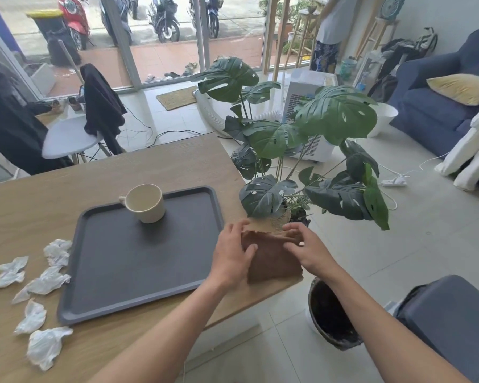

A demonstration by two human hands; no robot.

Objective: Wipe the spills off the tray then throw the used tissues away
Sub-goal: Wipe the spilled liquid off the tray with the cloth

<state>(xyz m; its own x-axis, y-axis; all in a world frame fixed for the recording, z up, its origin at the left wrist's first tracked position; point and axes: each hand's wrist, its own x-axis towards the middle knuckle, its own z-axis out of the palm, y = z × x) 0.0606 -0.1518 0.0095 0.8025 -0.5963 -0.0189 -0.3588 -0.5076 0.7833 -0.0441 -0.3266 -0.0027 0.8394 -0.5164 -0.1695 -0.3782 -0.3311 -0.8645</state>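
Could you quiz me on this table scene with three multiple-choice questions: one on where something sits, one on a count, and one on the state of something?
1. Where is the cup?
A. on the tray's far edge
B. on the bare table
C. on the floor

2. How many crumpled tissues lie left of the tray?
A. two
B. six
C. ten

3. What are both hands doing?
A. wiping the tray
B. lifting the cup
C. holding a brown paper bag

Answers: 1 A, the cup stands inside the tray's rim. 2 B, six wads show on the table. 3 C, the left hand and right hand flank the bag.

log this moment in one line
stage: bag prep | both hands on brown paper bag | tissues beside tray
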